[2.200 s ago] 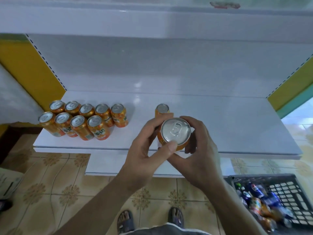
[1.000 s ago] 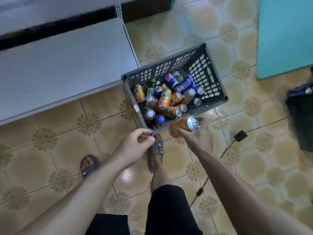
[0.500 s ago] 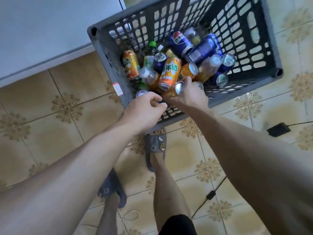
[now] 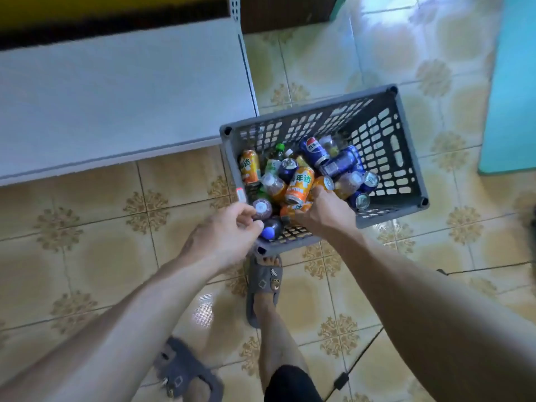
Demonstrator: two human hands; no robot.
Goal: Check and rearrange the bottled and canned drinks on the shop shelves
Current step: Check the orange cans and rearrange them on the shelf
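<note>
— Down by the foot of the white metal shelf [image 4: 116, 97], the grey perforated plastic crate [image 4: 307, 111] stands on the yellow tiled floor [image 4: 87, 227], full of mixed drinks. What are the hands doing?

— The right grip [image 4: 324, 213] is inside the crate, near its front wall. Its fingers are curled over a small orange drink can [image 4: 293, 208] that lies on its side, so I judge it is clamped on this can. The left grip [image 4: 223, 236] is at the front-left corner of the crate, with bent fingers. Whether it holds the rim or a bottle, I cannot tell.

— Which step is it, then?

— I think it is a sorting step, with one orange can handled in the crate. I cannot say if it goes in or comes out.

— How to do it well?

— Hold the can round its body, not by the top. Move it straight up or down, because another orange can with white letters [image 4: 300, 185] leans just beside it and the blue cans [image 4: 314, 152] lie loose behind. A pull to the side could make them roll. The left grip should steady the crate at the rim. Also look for dents before any can goes to the shelf.
</note>
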